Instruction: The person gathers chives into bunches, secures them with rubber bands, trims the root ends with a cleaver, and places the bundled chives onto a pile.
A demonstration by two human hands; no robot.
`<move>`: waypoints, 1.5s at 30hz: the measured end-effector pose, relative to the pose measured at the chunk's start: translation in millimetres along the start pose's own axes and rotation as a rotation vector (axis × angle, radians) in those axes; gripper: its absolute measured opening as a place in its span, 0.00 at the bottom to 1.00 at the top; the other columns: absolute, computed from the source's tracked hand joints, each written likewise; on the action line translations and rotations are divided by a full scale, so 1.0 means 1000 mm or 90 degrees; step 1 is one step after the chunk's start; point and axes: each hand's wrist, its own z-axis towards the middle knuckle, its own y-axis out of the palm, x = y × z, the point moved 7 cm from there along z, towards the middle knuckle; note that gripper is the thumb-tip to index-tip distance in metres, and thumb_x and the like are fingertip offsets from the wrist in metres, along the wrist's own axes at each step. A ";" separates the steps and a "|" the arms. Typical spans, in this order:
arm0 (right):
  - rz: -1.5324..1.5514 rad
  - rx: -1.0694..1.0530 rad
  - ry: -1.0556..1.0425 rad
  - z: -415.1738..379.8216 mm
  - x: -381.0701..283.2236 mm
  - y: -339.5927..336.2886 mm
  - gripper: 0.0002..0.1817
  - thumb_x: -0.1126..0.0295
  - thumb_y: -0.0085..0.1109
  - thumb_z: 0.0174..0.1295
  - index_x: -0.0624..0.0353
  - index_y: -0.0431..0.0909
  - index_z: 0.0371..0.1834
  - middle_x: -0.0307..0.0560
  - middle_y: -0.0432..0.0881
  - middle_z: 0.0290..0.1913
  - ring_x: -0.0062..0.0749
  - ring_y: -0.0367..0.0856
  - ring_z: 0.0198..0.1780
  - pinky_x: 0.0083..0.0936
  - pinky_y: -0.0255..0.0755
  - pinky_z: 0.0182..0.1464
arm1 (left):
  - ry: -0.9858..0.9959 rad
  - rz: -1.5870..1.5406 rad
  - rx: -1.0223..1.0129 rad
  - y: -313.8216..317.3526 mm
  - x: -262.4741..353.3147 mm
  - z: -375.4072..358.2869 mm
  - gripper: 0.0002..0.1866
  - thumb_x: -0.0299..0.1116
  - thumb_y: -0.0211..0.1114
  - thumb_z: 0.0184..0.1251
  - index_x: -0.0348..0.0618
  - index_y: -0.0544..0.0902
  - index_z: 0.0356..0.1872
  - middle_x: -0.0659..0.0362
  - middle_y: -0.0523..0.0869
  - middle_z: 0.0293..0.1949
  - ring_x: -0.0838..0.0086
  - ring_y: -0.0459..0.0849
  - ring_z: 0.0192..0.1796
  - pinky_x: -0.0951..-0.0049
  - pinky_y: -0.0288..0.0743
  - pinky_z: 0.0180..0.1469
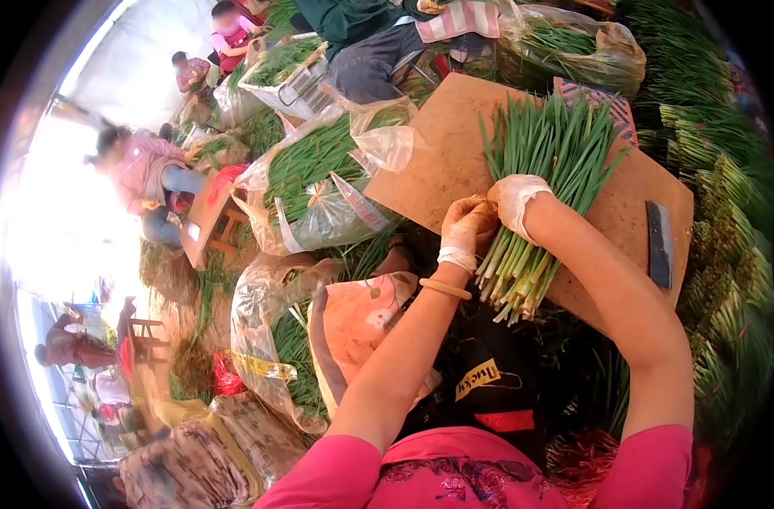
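Observation:
A thick bundle of garlic chives lies on a brown wooden board, green tips away from me and pale cut ends towards me. My right hand, in a thin whitish glove, reaches across the bundle with its fingers curled at the left side. Against those fingertips, my left hand is closed in a pinch, also gloved. Whatever is between the left fingers is too small to make out. A yellowish bangle circles my left wrist.
A dark flat bar rests on the board's right side. Chives in clear plastic bags stand to the left, beside a white crate. Stacked chives line the right. Several people sit around, one person just beyond the board.

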 end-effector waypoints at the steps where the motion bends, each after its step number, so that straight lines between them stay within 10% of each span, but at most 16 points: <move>1: 0.011 0.015 0.000 0.005 0.002 0.004 0.11 0.71 0.59 0.57 0.54 0.82 0.43 0.44 0.85 0.43 0.40 0.84 0.45 0.32 0.78 0.42 | 0.002 0.019 0.004 -0.001 0.001 -0.001 0.15 0.20 0.64 0.60 0.42 0.75 0.47 0.56 0.83 0.38 0.69 0.84 0.35 0.70 0.82 0.38; 23: 0.168 0.090 0.015 -0.015 0.008 -0.003 0.14 0.71 0.54 0.60 0.57 0.79 0.49 0.51 0.83 0.45 0.45 0.81 0.46 0.34 0.76 0.47 | 0.229 0.364 -0.122 0.019 0.020 -0.006 0.17 0.14 0.56 0.56 0.38 0.74 0.48 0.56 0.82 0.38 0.74 0.80 0.40 0.77 0.76 0.42; 29: 0.279 0.186 -0.015 -0.051 0.017 -0.019 0.10 0.71 0.58 0.56 0.61 0.81 0.40 0.51 0.83 0.45 0.46 0.80 0.48 0.35 0.75 0.49 | 0.288 0.421 -0.156 0.032 0.022 -0.002 0.14 0.18 0.58 0.55 0.39 0.74 0.44 0.58 0.81 0.34 0.76 0.79 0.37 0.77 0.74 0.42; 31: 0.502 0.483 -0.156 -0.074 0.046 -0.028 0.09 0.66 0.60 0.56 0.60 0.82 0.34 0.46 0.82 0.50 0.39 0.79 0.51 0.30 0.70 0.57 | 0.251 0.443 -0.140 0.031 0.019 -0.003 0.14 0.18 0.59 0.55 0.39 0.74 0.44 0.58 0.81 0.34 0.76 0.79 0.37 0.77 0.74 0.42; 37: 0.731 0.433 0.130 -0.112 0.160 -0.030 0.09 0.68 0.56 0.59 0.59 0.79 0.40 0.44 0.82 0.41 0.32 0.78 0.43 0.26 0.71 0.48 | 0.203 0.305 -0.146 0.035 0.008 0.000 0.16 0.15 0.60 0.54 0.38 0.74 0.44 0.55 0.80 0.36 0.74 0.78 0.39 0.74 0.75 0.44; 43: 0.570 0.229 0.203 -0.098 0.141 -0.002 0.07 0.68 0.60 0.56 0.59 0.79 0.33 0.45 0.82 0.35 0.29 0.77 0.37 0.28 0.71 0.44 | 0.278 0.442 -0.155 0.041 0.025 -0.015 0.12 0.16 0.59 0.54 0.38 0.74 0.40 0.59 0.79 0.36 0.77 0.77 0.37 0.77 0.73 0.44; 45: 0.625 0.344 0.187 -0.107 0.144 -0.013 0.07 0.67 0.61 0.57 0.59 0.79 0.30 0.45 0.81 0.32 0.28 0.74 0.34 0.28 0.70 0.42 | 0.300 0.496 -0.150 0.042 0.027 -0.017 0.11 0.16 0.60 0.54 0.39 0.74 0.38 0.60 0.79 0.36 0.78 0.76 0.36 0.78 0.72 0.43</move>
